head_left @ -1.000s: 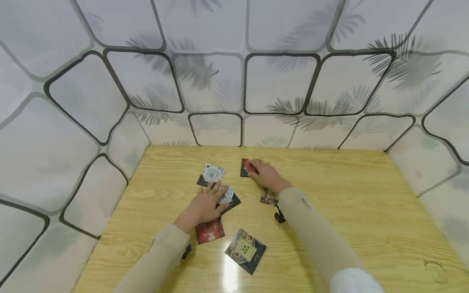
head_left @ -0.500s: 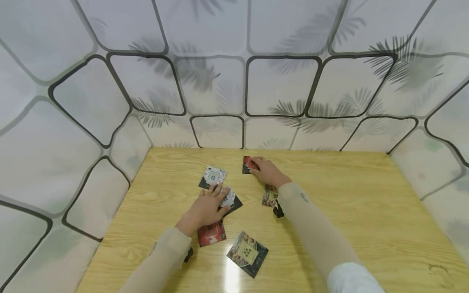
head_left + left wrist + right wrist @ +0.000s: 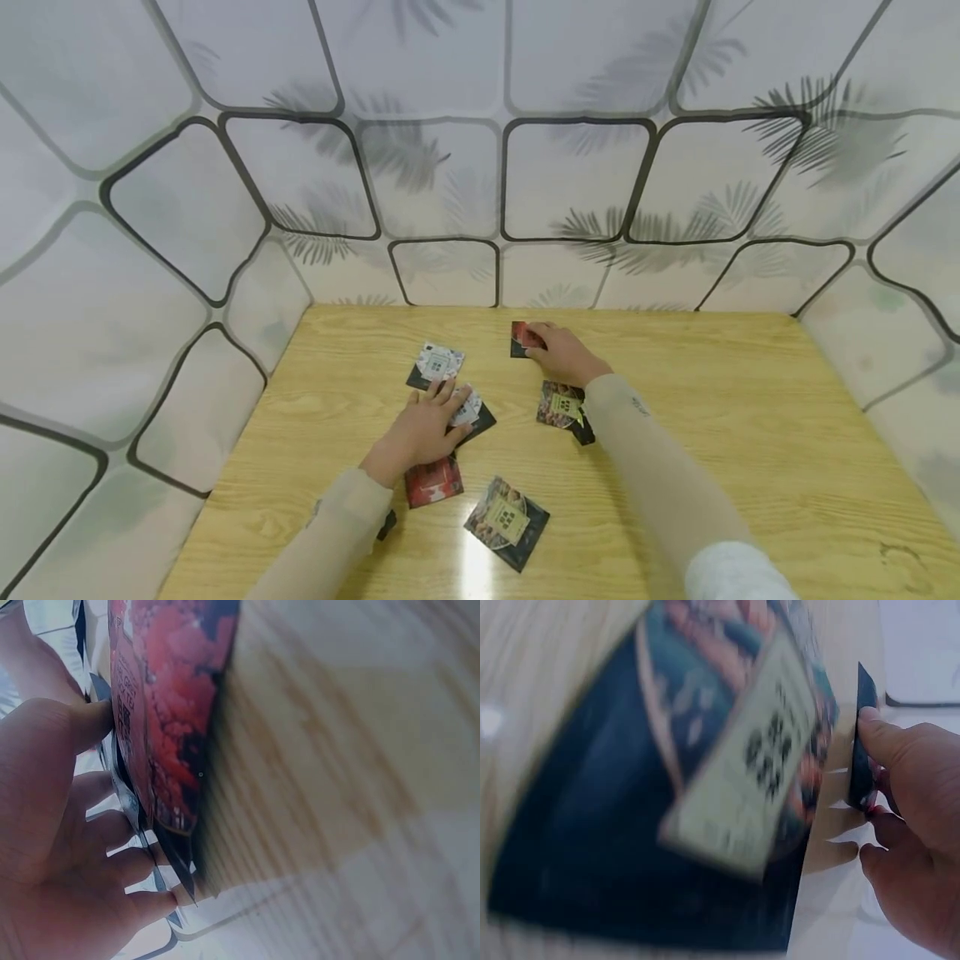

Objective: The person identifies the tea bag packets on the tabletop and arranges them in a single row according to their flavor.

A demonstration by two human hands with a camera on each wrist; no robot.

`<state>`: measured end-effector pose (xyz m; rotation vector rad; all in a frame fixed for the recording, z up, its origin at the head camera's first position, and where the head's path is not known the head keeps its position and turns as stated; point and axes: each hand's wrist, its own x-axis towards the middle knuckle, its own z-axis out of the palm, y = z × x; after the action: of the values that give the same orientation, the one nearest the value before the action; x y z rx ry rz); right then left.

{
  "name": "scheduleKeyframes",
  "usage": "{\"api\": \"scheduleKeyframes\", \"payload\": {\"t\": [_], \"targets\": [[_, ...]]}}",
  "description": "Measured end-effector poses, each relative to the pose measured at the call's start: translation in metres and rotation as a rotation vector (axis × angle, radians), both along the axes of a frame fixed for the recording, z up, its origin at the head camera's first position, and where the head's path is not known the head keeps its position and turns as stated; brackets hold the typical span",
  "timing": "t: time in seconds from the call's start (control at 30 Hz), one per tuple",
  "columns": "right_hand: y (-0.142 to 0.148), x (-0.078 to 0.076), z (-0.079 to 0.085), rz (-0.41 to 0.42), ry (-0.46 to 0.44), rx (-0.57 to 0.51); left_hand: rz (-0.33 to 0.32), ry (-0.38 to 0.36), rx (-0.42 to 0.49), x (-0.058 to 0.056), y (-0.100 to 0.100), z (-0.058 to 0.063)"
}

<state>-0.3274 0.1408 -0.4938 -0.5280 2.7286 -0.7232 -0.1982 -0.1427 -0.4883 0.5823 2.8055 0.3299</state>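
My left hand point(image 3: 420, 429) rests with spread fingers on a white-and-black packet point(image 3: 482, 422); part of it is hidden under the palm. A red packet point(image 3: 435, 485) lies partly under the same hand, and its printed face point(image 3: 176, 697) looms large in the left wrist view. Just past the fingertips is another white-and-black packet point(image 3: 437, 363). Toward the back, my right hand point(image 3: 567, 356) pinches a small red-and-black packet point(image 3: 518, 340) by its right side. In the right wrist view the thumb lies against this packet point(image 3: 862, 761), seen nearly edge-on.
A brown food-print packet point(image 3: 558, 403) lies beneath the right wrist, near a black wrist-camera mount point(image 3: 582, 429). Another brown packet point(image 3: 507, 525) lies at the front middle. The wooden tabletop point(image 3: 750, 417) meets patterned walls point(image 3: 577, 183) at the back and sides.
My right hand has shifted a little to the right along with the small red-and-black packet, uncovering more of the brown packet beneath the wrist. The left hand has stayed in place.
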Motion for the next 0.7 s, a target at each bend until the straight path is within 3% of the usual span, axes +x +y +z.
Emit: {"api": "scheduleKeyframes", "payload": {"t": [0.7], "targets": [[0.082,0.014,0.003,-0.030,0.124,0.060,-0.010,0.017,-0.008,-0.001,0.001,-0.005]]}}
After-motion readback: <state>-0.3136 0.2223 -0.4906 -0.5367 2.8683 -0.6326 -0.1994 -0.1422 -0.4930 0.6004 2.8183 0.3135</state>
